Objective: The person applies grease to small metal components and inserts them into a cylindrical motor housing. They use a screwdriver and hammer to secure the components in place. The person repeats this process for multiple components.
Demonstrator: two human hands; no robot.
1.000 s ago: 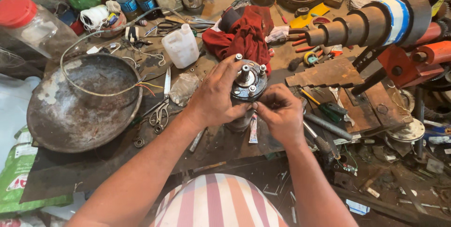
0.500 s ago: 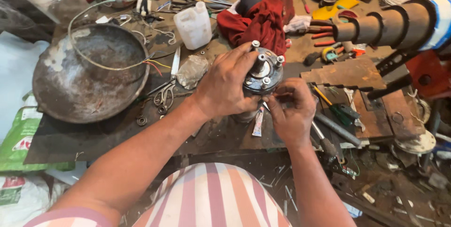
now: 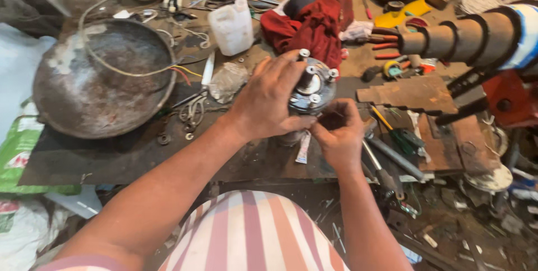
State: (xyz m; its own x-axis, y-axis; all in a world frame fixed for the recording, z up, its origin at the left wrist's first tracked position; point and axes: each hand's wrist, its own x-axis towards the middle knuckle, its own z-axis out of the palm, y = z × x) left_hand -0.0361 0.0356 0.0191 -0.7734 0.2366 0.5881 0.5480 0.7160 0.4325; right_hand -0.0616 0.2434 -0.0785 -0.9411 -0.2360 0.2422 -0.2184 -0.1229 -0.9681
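The left hand (image 3: 269, 103) grips a round metal motor housing (image 3: 312, 87); the right hand (image 3: 339, 133) pinches its lower edge, near the red cloth (image 3: 314, 21).

Left hand (image 3: 268, 100) cupped, fingers curled; right hand (image 3: 338, 135) pinched shut beside it.

Soft even daylight, faint shadows, edges warped, slight blur

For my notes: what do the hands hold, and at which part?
The left hand grips the round metal motor part by its side; the right hand pinches its lower edge.
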